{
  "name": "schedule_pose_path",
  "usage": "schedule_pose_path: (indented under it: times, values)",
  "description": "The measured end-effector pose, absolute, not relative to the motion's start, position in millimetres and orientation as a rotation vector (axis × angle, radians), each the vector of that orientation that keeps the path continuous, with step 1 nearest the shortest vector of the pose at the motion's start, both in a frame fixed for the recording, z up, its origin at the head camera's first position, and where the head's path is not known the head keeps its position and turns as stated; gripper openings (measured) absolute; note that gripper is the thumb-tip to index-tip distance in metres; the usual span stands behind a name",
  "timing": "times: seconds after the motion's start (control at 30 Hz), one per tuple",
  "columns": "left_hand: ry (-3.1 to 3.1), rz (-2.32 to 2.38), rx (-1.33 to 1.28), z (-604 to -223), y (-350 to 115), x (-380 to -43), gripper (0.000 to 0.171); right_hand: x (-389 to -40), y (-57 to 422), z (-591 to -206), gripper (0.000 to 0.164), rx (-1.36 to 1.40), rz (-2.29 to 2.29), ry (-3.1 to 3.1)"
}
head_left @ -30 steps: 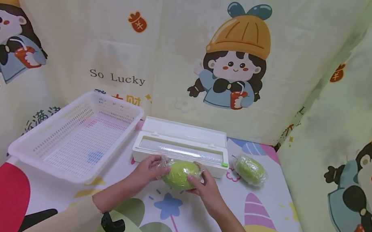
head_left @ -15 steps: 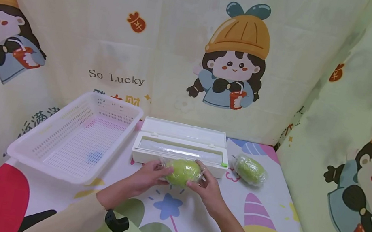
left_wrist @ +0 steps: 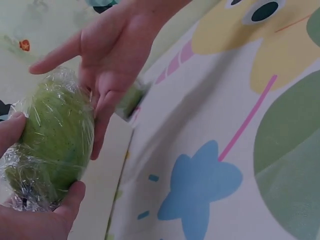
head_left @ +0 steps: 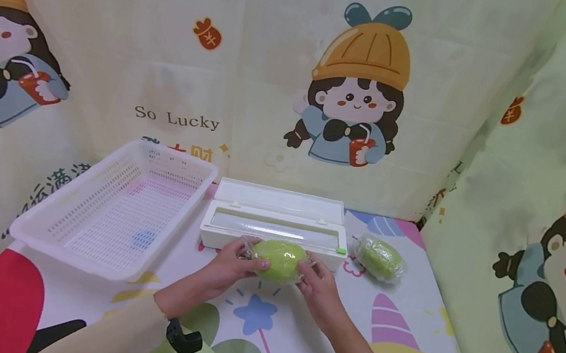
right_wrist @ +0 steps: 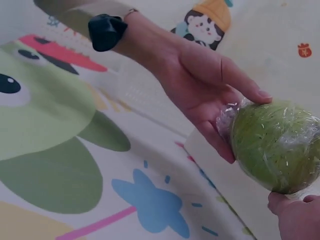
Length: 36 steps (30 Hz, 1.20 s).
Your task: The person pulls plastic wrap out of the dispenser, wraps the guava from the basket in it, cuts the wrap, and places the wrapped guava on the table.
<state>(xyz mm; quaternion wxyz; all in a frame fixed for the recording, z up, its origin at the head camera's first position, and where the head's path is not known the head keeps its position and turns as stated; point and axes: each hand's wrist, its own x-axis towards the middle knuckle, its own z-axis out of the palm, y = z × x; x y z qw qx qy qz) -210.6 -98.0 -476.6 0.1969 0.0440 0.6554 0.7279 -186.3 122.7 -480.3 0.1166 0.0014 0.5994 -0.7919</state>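
Observation:
A green mango (head_left: 278,259) wrapped in clear film is held up between both hands in front of the film box. My left hand (head_left: 227,268) grips its left end, thumb across the front; the left wrist view has the wrapped mango (left_wrist: 60,130) close up, its film crumpled at the end. On the other end is my right hand (head_left: 321,292), thumb and fingers on the gathered film. In the right wrist view, fingertips touch the mango (right_wrist: 275,145) from below. Another film-wrapped mango (head_left: 380,259) lies on the table to the right.
Behind the hands stands a white cling film box (head_left: 213,238), lid raised and a roll inside. A white perforated basket (head_left: 72,259) is on the left. Printed cloth walls (head_left: 266,74) enclose the table's back and sides.
The mango has been turned slightly and raised a little between the hands. The right thumb has shifted from the mango's front to its right end. Box, basket and other mango have not moved.

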Motion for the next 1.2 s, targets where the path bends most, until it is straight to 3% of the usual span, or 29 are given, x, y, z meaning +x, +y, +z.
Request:
schedule_pose_path:
  times: [0.43,0.77,1.2]
  values:
    - [1.910,2.067,0.198,-481,-100,-209,0.068,-190,122,-479,0.065,-0.018,-2.155,1.749]
    - [1.758,2.101,0.165,-478,-106,-207,0.064,-191,122,-477,0.057,0.074,-2.275,1.782]
    - [1.703,2.124,0.191,-473,-104,-209,0.061,-192,123,-464,0.060,-0.079,-2.318,1.767]
